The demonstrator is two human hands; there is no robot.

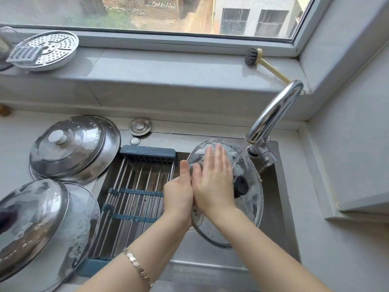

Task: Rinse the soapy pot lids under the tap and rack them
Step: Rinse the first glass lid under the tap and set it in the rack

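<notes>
A glass pot lid (250, 199) with a black knob (241, 186) is tilted over the sink under the chrome tap (273, 112), and water runs onto its upper edge. My left hand (179, 192) grips the lid's left rim, thumb up. My right hand (214, 180) lies flat with spread fingers on the lid's face. Two soapy steel lids (71, 148) lie stacked on the counter at the left. A larger foamy steel lid (42, 224) sits at the near left. The roll-up drying rack (134, 192) spans the sink's left half with nothing on it.
The windowsill holds a perforated steamer plate (52, 49) with a grater at the left and a dish brush (259, 60) at the right. A round metal cap (140, 125) sits behind the sink. A wall corner stands close on the right.
</notes>
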